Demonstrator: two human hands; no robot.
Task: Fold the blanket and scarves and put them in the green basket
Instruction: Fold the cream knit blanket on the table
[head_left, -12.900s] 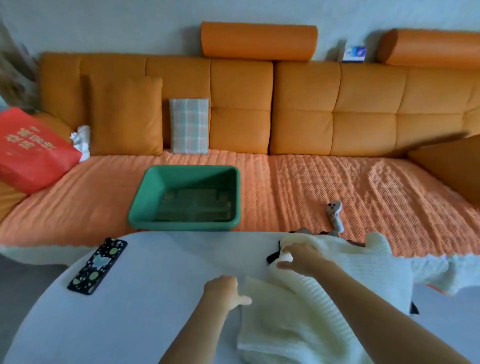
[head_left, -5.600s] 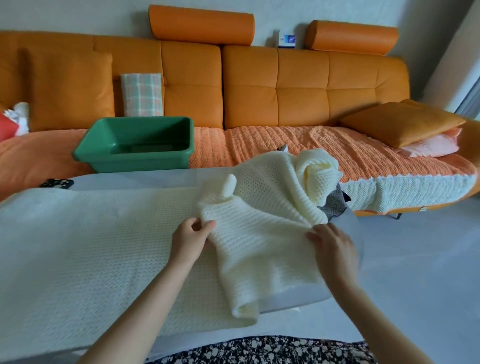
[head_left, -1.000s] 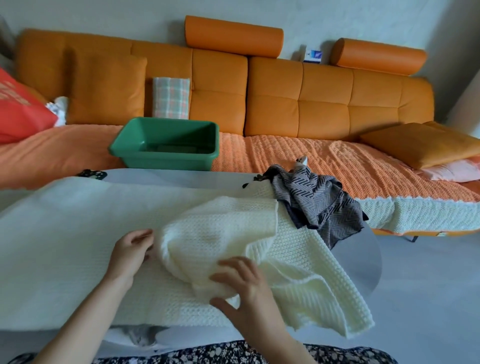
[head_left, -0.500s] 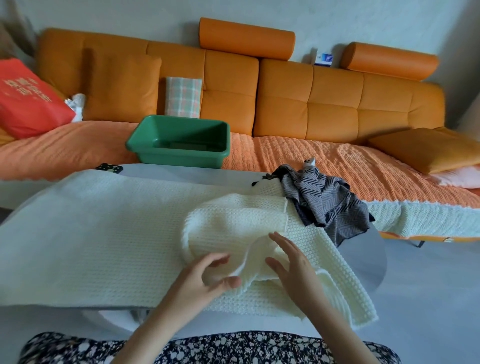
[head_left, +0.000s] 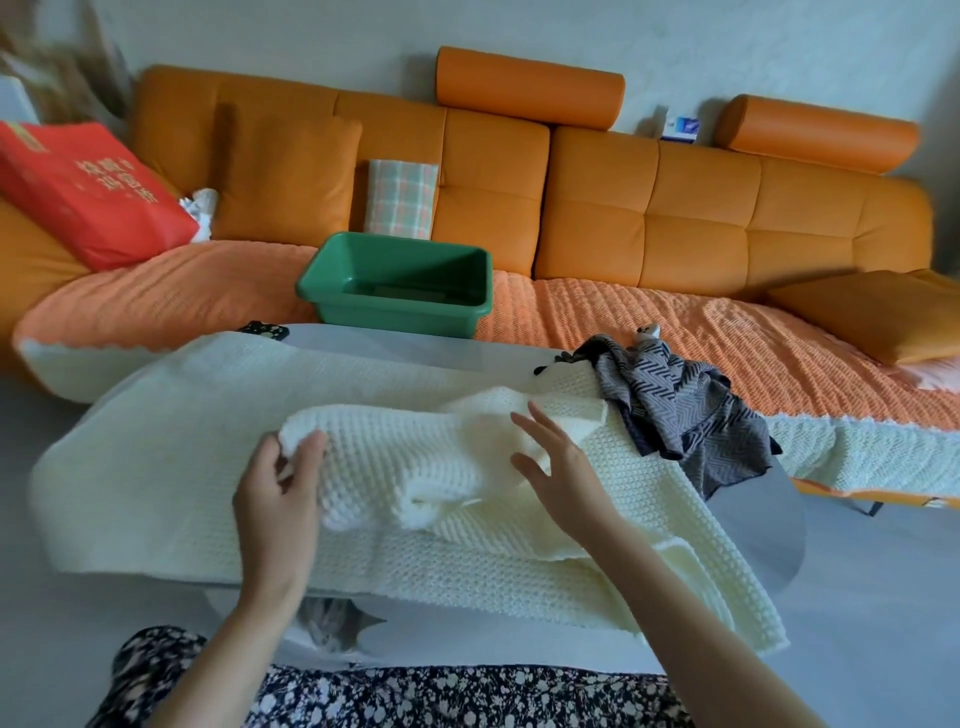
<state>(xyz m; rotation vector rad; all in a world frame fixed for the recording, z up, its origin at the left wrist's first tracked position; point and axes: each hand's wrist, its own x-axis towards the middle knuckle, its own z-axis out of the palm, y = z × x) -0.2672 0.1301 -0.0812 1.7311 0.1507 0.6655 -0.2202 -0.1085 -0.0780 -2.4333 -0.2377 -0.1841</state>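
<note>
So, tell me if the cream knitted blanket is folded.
Not folded: the cream knitted blanket lies mostly spread over the white table, one bunched part gripped by the left hand, the right hand open.

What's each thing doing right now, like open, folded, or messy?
Blanket: spread over the table, middle bunched up, not folded.
Scarf: crumpled heap at the table's right end.
Basket: upright on the sofa, no cloth showing inside.
Left grip: pinches a blanket fold.
Right grip: open, fingers spread over the blanket.
</note>
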